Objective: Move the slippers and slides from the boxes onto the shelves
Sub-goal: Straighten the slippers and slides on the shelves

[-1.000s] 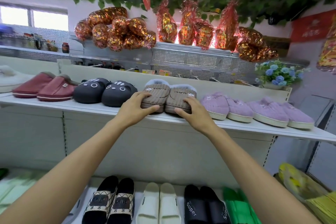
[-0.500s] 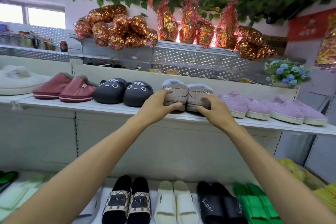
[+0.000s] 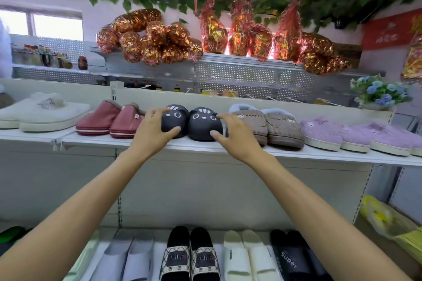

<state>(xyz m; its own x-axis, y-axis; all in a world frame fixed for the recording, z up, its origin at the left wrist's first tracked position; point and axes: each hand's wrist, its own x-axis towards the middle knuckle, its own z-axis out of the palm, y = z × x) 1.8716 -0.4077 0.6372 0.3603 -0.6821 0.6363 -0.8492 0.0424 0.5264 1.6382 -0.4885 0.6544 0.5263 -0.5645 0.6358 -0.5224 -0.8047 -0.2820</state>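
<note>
A pair of black cat-face slippers (image 3: 201, 124) stands on the white upper shelf (image 3: 205, 147), toes toward me. My left hand (image 3: 153, 132) grips the left slipper of the pair from its outer side. My right hand (image 3: 233, 134) grips the right slipper, thumb on its toe. To their right stand brown ribbed slippers (image 3: 269, 124) and purple fluffy slippers (image 3: 356, 134). To their left are dark red slippers (image 3: 109, 120) and white fluffy slippers (image 3: 43, 113). No box is in view.
The lower shelf holds grey slides (image 3: 127, 260), black patterned slides (image 3: 190, 258), cream slides (image 3: 247, 258) and black "Super" slides (image 3: 294, 260). Foil-wrapped bundles (image 3: 159, 39) fill the top rack. Blue flowers (image 3: 381, 93) stand at the right. Yellow bags (image 3: 383, 219) lie lower right.
Both hands left the brown ribbed slippers and moved left onto the black cat-face pair. The view has shifted left with them.
</note>
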